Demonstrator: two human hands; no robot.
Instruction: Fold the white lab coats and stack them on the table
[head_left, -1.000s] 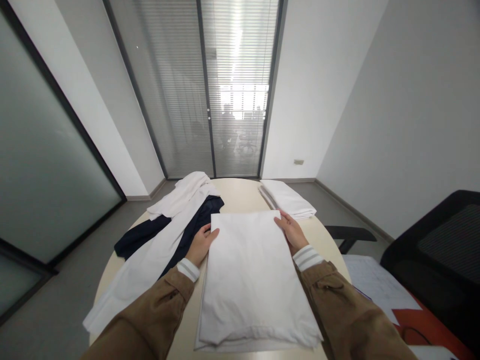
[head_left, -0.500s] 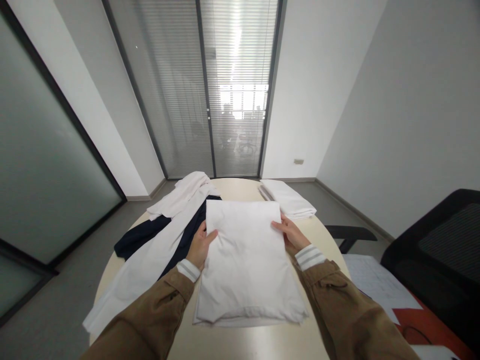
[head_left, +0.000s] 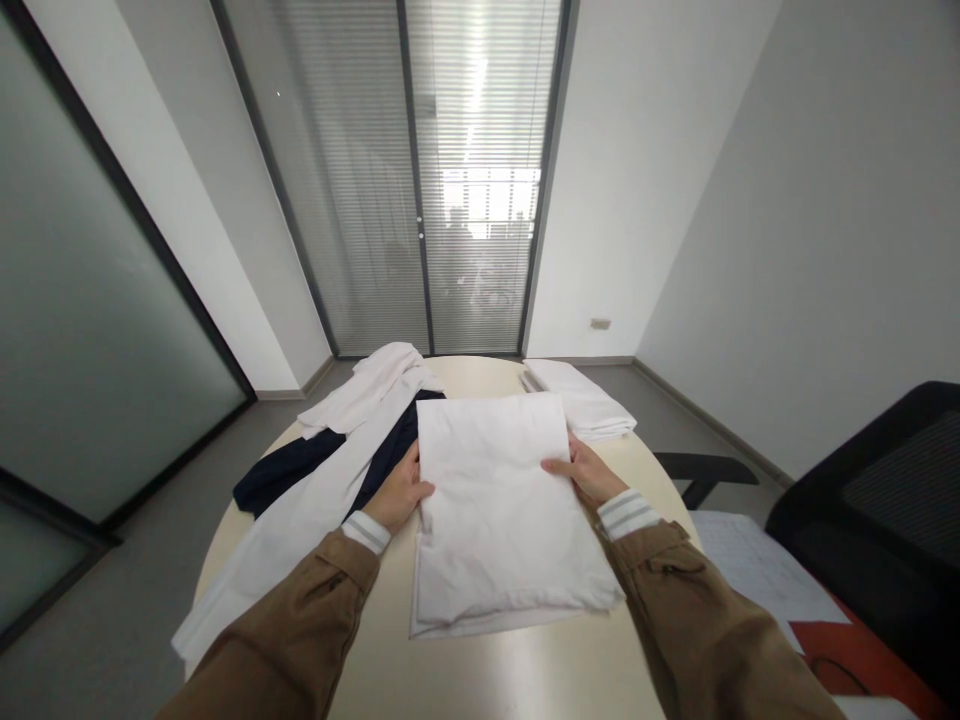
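A folded white garment [head_left: 502, 510] is held between my two hands above the middle of the round table, its lower edge hanging toward me. My left hand [head_left: 405, 490] grips its left side, thumb on top and fingers underneath. On the opposite side my right hand [head_left: 589, 470] pinches the right edge the same way. Which kind of garment it is, the folds do not show. Just left of my left hand lie loose white clothes [head_left: 322, 500] over a dark navy garment [head_left: 289, 465].
A flat folded white stack [head_left: 589, 400] rests at the table's [head_left: 465, 372] back right. Beyond the right edge are a black mesh chair [head_left: 877, 520], printed papers [head_left: 757, 560] and a red surface [head_left: 862, 650]. A glass partition with blinds [head_left: 360, 200] stands behind.
The lower edge of the folded garment has lifted and shifted slightly right. My hands have moved a little down the garment's sides and keep their hold.
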